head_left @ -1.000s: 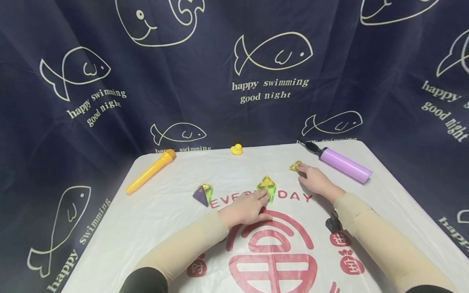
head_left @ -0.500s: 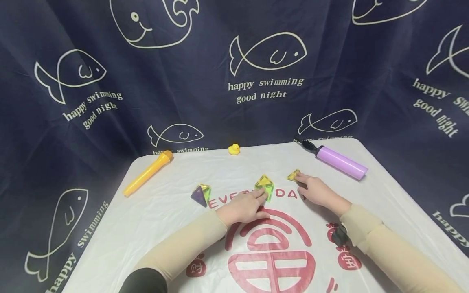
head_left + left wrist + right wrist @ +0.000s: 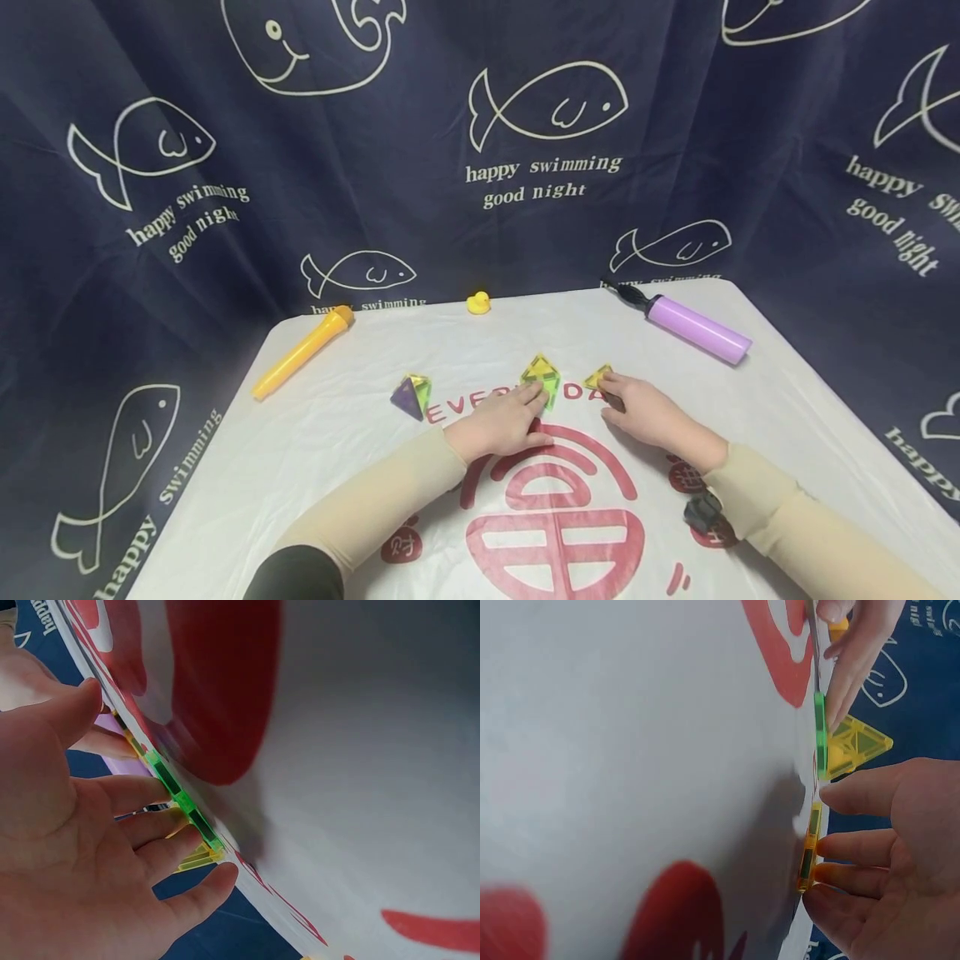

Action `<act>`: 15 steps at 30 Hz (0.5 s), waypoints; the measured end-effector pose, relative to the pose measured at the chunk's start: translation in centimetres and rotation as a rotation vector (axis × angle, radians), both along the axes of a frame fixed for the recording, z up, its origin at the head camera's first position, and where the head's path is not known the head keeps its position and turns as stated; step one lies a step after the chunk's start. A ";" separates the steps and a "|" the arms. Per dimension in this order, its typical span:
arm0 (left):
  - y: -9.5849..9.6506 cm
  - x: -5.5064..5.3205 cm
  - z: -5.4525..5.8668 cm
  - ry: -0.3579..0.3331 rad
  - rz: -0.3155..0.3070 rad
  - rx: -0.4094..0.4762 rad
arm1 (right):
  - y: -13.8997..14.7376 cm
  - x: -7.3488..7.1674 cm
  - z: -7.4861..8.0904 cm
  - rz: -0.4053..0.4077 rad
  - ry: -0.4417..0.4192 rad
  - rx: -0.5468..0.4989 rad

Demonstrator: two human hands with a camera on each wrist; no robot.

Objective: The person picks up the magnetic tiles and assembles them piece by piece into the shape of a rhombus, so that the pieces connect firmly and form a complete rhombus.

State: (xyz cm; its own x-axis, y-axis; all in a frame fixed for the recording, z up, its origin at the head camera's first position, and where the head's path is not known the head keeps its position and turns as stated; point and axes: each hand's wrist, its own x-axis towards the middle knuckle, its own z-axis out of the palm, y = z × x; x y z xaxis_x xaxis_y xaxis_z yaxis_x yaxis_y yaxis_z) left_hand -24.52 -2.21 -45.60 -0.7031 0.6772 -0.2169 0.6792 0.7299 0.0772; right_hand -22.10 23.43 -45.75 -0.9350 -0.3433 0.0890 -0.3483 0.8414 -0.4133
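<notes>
My left hand rests its extended fingertips on a green magnetic tile lying on the table. In the left wrist view its fingers are spread along that green tile. A yellow triangular tile stands up at the green tile's far edge in the right wrist view. To the right, my right hand touches a flat yellow triangular tile with nearly straight fingertips, thumb held apart. A gap separates this tile from the green one. Purple, yellow and green tiles form a small pointed group on the left.
A yellow toy microphone lies at the back left, a rubber duck at the back edge. A purple hand pump lies at the back right. Behind the white-covered table hangs a dark blue fish-print curtain.
My right hand has slid the yellow triangular tile towards me, level with the green tile. My left hand stays on the green tile. The head view has shifted slightly.
</notes>
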 end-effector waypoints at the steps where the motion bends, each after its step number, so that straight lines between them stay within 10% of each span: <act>1: 0.0 0.0 0.0 -0.002 0.000 -0.002 | -0.1 0.1 -0.1 0.000 0.004 0.005; 15: 0.0 0.0 0.0 -0.008 -0.002 -0.009 | -0.3 1.0 0.3 0.016 0.015 0.015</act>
